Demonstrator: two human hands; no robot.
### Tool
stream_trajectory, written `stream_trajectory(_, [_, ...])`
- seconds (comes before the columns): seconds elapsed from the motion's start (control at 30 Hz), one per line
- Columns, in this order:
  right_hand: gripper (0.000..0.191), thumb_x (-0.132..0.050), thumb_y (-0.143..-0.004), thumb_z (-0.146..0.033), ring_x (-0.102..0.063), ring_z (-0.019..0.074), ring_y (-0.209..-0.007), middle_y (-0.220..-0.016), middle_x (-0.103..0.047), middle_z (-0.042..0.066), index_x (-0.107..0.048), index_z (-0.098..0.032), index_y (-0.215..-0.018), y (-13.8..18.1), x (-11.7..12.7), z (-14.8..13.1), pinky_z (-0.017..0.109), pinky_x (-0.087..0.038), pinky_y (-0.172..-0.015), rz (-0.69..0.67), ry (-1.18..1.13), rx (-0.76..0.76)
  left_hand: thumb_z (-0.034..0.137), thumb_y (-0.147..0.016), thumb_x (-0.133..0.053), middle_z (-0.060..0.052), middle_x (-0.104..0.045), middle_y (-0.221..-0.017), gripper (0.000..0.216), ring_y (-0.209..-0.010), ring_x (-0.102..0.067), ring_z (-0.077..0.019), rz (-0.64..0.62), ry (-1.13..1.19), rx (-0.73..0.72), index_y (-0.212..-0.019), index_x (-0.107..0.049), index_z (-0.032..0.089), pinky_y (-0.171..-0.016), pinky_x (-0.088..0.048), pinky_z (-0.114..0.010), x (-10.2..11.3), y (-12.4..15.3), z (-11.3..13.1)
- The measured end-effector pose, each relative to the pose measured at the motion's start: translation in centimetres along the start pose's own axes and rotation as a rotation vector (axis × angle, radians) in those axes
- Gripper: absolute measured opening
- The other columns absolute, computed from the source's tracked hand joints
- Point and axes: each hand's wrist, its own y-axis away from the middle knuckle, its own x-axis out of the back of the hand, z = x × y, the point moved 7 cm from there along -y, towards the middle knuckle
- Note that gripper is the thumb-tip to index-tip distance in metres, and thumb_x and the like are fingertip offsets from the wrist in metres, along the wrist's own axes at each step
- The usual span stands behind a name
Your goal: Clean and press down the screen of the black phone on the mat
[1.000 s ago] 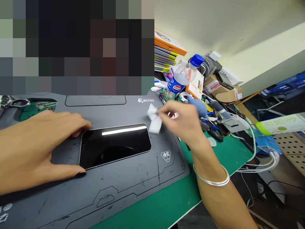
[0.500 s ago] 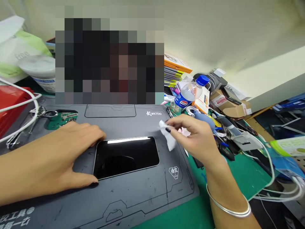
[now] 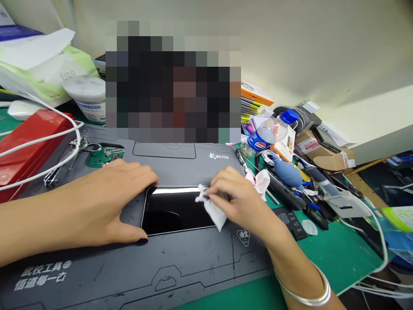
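Note:
A smartphone point(image 3: 176, 211) with a dark, glossy screen lies face up on a grey work mat point(image 3: 180, 267). My left hand point(image 3: 112, 206) spans its left end, thumb at the near edge and fingers at the far edge, gripping it against the mat. Pinched between the thumb and fingers of my right hand point(image 3: 237, 196) is a crumpled white wipe point(image 3: 215, 214). The wipe is over the right end of the screen, which it partly hides along with my hand. I cannot tell how firmly it touches the glass.
To the right are a Pepsi bottle point(image 3: 267, 135), a blue air blower point(image 3: 287, 172), a flat black part point(image 3: 290, 221) and a cardboard box point(image 3: 325, 150). On the left sit a red box point(image 3: 38, 142), white cables, a green circuit board point(image 3: 103, 156) and a paste tub point(image 3: 88, 101).
My right hand has moved left with the wipe, from beside the phone to over its right end. My left hand keeps its hold on the phone. The view has shifted slightly left.

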Motion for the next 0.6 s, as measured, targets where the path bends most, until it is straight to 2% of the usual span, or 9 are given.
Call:
stream_trajectory(0.2, [0.02, -0.071, -0.104, -0.011, -0.067, 0.0193, -0.084, -0.084, -0.078, 0.001, -0.075, -0.024, -0.088, -0.1, -0.3, -0.1, 0.033, -0.054, -0.079, -0.005, 0.041, 0.011, 0.05, -0.074, -0.091, -0.004, -0.078, -0.105, 0.046, -0.093, -0.071, -0.0335, 0.015, -0.016, -0.074, -0.111, -0.074, 0.029, -0.081, -0.051, -0.045, -0.3, 0.2, -0.3])
stream_trajectory(0.3, [0.025, -0.07, -0.099, -0.008, -0.065, 0.0217, -0.08, -0.078, -0.074, 0.002, -0.071, -0.024, -0.08, 0.4, 2.4, 1.7, 0.036, -0.051, -0.074, 0.174, 0.129, -0.099, 0.051, -0.074, -0.09, -0.004, -0.078, -0.105, 0.048, -0.093, -0.071, -0.0336, 0.011, -0.018, -0.058, -0.113, -0.074, 0.029, -0.081, -0.051, -0.044, -0.2, 0.0, -0.2])
stream_trajectory(0.4, [0.021, -0.069, -0.098, -0.009, -0.065, 0.0213, -0.075, -0.083, -0.075, 0.003, -0.073, -0.026, -0.086, 1.7, 6.0, 2.9, 0.037, -0.051, -0.07, 0.438, 0.19, -0.205, 0.051, -0.07, -0.091, -0.005, -0.076, -0.102, 0.048, -0.093, -0.071, -0.0346, -0.022, -0.015, -0.011, -0.108, -0.074, 0.027, -0.081, -0.051, -0.045, 0.0, -0.3, 0.3])
stream_trajectory(0.47, [0.017, -0.07, -0.099, -0.011, -0.064, 0.0197, -0.069, -0.083, -0.075, 0.001, -0.074, -0.027, -0.093, 2.7, 7.4, 2.8, 0.037, -0.052, -0.066, 0.59, 0.196, -0.244, 0.049, -0.068, -0.091, -0.006, -0.076, -0.101, 0.048, -0.093, -0.071, -0.0346, -0.031, -0.013, 0.009, -0.106, -0.074, 0.025, -0.082, -0.05, -0.045, 0.2, -0.4, 0.6])
stream_trajectory(0.53, [0.015, -0.071, -0.101, -0.014, -0.065, 0.019, -0.065, -0.082, -0.075, 0.0, -0.075, -0.028, -0.098, 3.2, 7.7, 2.1, 0.037, -0.054, -0.063, 0.661, 0.174, -0.259, 0.047, -0.07, -0.091, -0.006, -0.076, -0.103, 0.048, -0.095, -0.07, -0.0341, -0.028, -0.011, 0.012, -0.107, -0.073, 0.025, -0.083, -0.05, -0.045, 0.5, -0.3, 0.8])
stream_trajectory(0.6, [0.014, -0.072, -0.101, -0.015, -0.071, 0.0198, -0.067, -0.083, -0.078, 0.001, -0.076, -0.028, -0.099, 3.0, 7.1, 1.2, 0.037, -0.058, -0.063, 0.637, 0.134, -0.243, 0.047, -0.069, -0.092, -0.006, -0.076, -0.104, 0.049, -0.094, -0.07, -0.0336, -0.025, -0.012, 0.008, -0.108, -0.073, 0.024, -0.084, -0.05, -0.045, 0.6, -0.2, 0.9])
